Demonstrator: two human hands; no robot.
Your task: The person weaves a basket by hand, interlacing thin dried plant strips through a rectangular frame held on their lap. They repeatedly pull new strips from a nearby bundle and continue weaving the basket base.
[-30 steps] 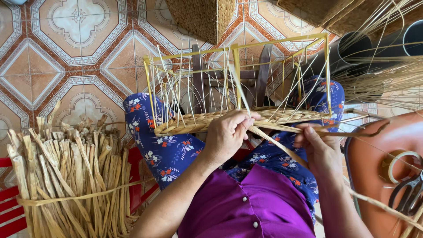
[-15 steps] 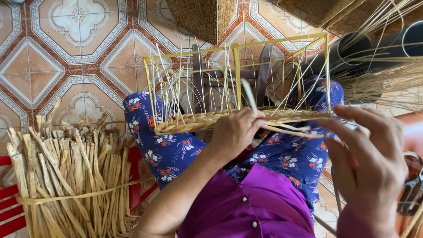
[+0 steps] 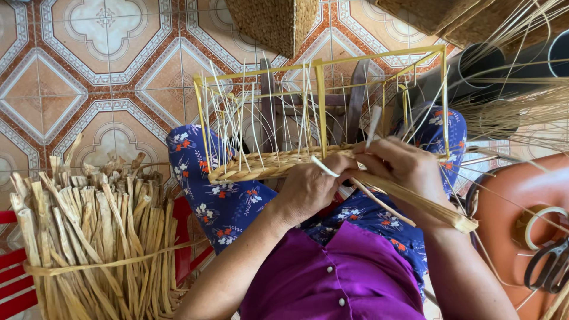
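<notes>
- Weaving is going on at the near edge of a yellow wire frame (image 3: 323,101) that is resting across the person's lap, with thin pale stakes (image 3: 255,127) standing up inside it.
- Returning to the work, the right hand (image 3: 403,169) is now sitting down at the woven band (image 3: 267,165); half a second ago it was lifted close to the camera with fingers spread, well away from the frame.
- That hand is now pinched together on a flat straw strand (image 3: 415,201), which is running from the fingers back toward the person's right side and ending in a blunt tip.
- Staying where it was a second ago, the left hand (image 3: 311,189) is curled closed against the braided edge, pressing it down; a pale strip is crossing over its knuckles, though whether it is actually gripping that strip I cannot tell.
- Both hands are now touching each other at the middle of the near edge, so the strand is being worked in at that point, as I judge it.
- Lying just beside the left arm, a tied bundle of dried stalks (image 3: 89,237) is unchanged across the views.
- Sitting on an orange stool (image 3: 510,195) at the right, a roll of tape (image 3: 542,228) and scissors (image 3: 548,264) are resting apart from both hands.
</notes>
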